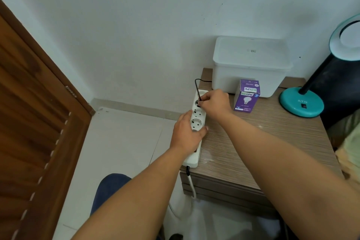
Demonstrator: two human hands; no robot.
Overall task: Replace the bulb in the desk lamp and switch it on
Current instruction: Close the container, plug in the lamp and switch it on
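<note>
L hand [187, 132] flat on power strip [197, 122], R hand [213, 104] pinching black plug [199, 102], purple ECOLINK bulb box [247, 96]

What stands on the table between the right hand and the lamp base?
In the head view, the purple bulb box stands between the right hand and the teal lamp base.

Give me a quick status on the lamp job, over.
Left hand flat on power strip. Right hand pinching black plug at far socket. Bulb box shut, lamp untouched. Nothing blocking.
</note>
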